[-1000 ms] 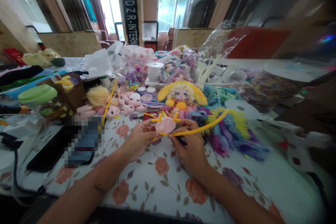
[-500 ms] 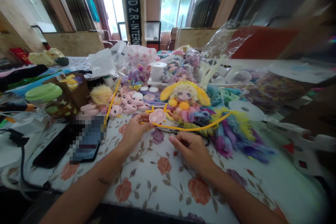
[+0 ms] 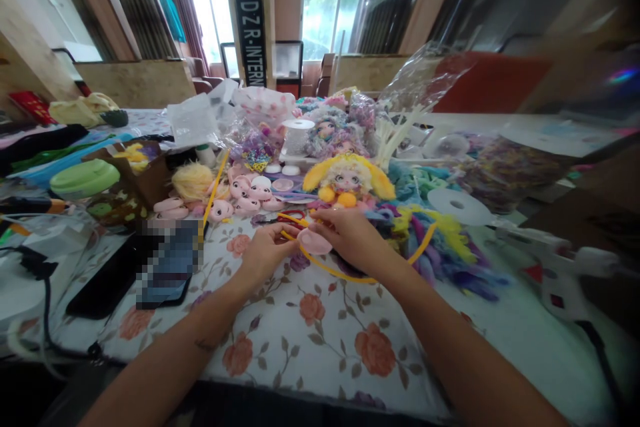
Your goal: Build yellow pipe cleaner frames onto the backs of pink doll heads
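Note:
Between my two hands is a pink doll face piece, its hollow back toward me. My left hand pinches the piece's left edge together with a yellow pipe cleaner. The pipe cleaner's long end curves below the piece and off to the right, behind my right wrist. My right hand is closed at the piece's upper right, on a short part of the pipe cleaner; its fingertips are partly hidden. Just behind the hands, a yellow-eared doll sits upright. Red-handled scissors lie partly covered behind my left fingers.
Several pink doll faces lie left of the doll. Two phones and a green-lidded cup are at the left. Colourful fluffy strands, a white spool and a glue gun are at the right. Plastic bags lie behind.
My right hand has moved up and left to the doll face piece and closed on the pipe cleaner. The piece has shifted slightly right and down and is turned. Scissors now show.

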The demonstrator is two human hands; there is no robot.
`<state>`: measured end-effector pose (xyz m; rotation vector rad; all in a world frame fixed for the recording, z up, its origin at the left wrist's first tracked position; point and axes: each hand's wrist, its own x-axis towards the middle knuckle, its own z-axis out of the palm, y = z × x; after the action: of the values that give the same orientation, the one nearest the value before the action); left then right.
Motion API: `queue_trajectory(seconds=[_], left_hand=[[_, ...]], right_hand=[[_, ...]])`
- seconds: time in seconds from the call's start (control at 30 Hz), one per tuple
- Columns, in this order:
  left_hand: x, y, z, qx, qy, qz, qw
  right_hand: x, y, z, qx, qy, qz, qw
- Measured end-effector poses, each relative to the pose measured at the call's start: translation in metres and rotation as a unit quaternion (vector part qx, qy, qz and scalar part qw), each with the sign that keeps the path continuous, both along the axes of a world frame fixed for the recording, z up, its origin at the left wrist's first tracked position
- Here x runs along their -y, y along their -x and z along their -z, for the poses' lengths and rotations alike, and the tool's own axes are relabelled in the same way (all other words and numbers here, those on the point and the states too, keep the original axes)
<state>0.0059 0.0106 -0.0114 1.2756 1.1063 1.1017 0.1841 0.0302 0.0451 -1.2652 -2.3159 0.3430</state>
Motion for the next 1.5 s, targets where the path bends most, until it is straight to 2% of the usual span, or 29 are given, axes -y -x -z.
queue_trajectory(seconds=[0.1, 0.37, 0.57, 0.73, 0.8, 0.87, 0.93, 1.0, 1.1, 1.2, 1.3, 1.5], left_hand=[[-0.001, 0.0, 0.002, 0.009, -0.014, 0.005, 1.0], [0.009, -0.006, -0.008, 0.051, -0.016, 0.003, 0.999], [0.012, -0.008, -0.014, 0.061, -0.004, -0.005, 0.998], [0.01, -0.005, -0.016, 0.052, 0.003, 0.027, 0.998], [0.009, -0.004, -0.015, 0.031, -0.021, 0.042, 0.998], [0.009, -0.003, -0.014, -0.021, -0.078, 0.03, 0.996], [0.009, -0.002, -0.014, -0.099, -0.168, -0.008, 0.981], [0.01, -0.001, -0.015, -0.166, -0.265, -0.038, 0.949], [0.012, 0.001, -0.018, -0.238, -0.385, -0.061, 0.889], [0.012, 0.001, -0.021, -0.289, -0.482, -0.055, 0.825], [0.01, 0.001, -0.021, -0.306, -0.523, -0.026, 0.795], [0.009, 0.0, -0.017, -0.325, -0.539, -0.041, 0.776]], right_hand=[[-0.004, -0.001, 0.007, -0.049, 0.069, -0.01, 0.996], [-0.004, -0.002, 0.019, -0.178, 0.071, 0.023, 0.981], [-0.006, -0.003, 0.024, -0.228, 0.122, 0.028, 0.966], [-0.006, -0.006, 0.022, -0.231, 0.124, 0.022, 0.965], [-0.006, -0.008, 0.02, -0.216, 0.108, 0.015, 0.97], [-0.006, -0.01, 0.018, -0.209, 0.103, 0.007, 0.973], [-0.007, -0.013, 0.016, -0.215, 0.115, 0.0, 0.97], [-0.008, -0.015, 0.014, -0.227, 0.128, -0.002, 0.965], [-0.009, -0.017, 0.013, -0.236, 0.141, -0.004, 0.961], [-0.01, -0.018, 0.012, -0.233, 0.146, -0.01, 0.961], [-0.009, -0.019, 0.012, -0.233, 0.15, -0.017, 0.961], [-0.009, -0.019, 0.012, -0.255, 0.181, -0.014, 0.95]])
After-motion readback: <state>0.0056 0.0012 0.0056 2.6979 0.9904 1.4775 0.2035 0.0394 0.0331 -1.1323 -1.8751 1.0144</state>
